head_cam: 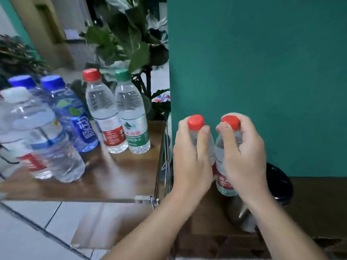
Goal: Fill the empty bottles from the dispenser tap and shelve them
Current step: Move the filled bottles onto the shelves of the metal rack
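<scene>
My left hand (189,156) grips the neck of a clear red-capped bottle (196,122). Right beside it, my right hand (242,156) grips a second red-capped bottle (223,181) with a red label. Both are held upright, side by side, in the air just right of the wooden shelf (116,177), in front of a teal wall. On the shelf stand several capped bottles: a red-capped one (105,111), a green-capped one (131,113), a blue-labelled one (73,117) and a clear white-capped one (43,136) nearest me. No dispenser tap is in view.
A metal rail (161,166) edges the shelf's right side. Leafy plants (127,40) stand behind the shelf. A black round bin (281,184) and a metal kettle-like vessel (236,212) sit low under my hands. White floor tiles (28,231) lie at lower left.
</scene>
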Available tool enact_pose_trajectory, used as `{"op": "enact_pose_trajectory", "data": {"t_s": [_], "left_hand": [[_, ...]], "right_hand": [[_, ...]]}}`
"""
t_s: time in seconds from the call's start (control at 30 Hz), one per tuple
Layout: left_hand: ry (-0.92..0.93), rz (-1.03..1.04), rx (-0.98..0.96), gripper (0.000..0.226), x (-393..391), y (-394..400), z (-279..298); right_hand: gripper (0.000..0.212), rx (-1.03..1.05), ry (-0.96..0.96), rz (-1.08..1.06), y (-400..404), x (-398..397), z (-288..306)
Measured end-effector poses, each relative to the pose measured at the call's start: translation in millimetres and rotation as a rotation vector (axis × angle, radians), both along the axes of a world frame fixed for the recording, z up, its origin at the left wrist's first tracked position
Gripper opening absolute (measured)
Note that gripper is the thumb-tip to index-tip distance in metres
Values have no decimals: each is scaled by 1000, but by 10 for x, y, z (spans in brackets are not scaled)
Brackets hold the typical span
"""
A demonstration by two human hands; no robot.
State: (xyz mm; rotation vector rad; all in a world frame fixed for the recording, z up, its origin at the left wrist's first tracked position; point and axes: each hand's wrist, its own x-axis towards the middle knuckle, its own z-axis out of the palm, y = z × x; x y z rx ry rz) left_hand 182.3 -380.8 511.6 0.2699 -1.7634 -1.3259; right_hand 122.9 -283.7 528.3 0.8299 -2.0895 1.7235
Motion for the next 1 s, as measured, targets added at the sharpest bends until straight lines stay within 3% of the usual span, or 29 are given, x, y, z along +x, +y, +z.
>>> {"op": "enact_pose_trajectory", "data": {"t_s": [0.13,0.33,0.7,1.0], "left_hand": [[95,-52,-19,12,452,-213,668],[110,-42,-132,17,1034,-755,1043],[-9,83,-83,15,1471,-1538,888],[37,104,-105,12,1456,-1698,787]], "right_hand": [[12,-20,56,66,-164,388,603],[16,-119,98,153,-651,847,908],[12,-130,17,272,-1480,1182,757],[15,-139,-8,276,-1591,1210,735]]}}
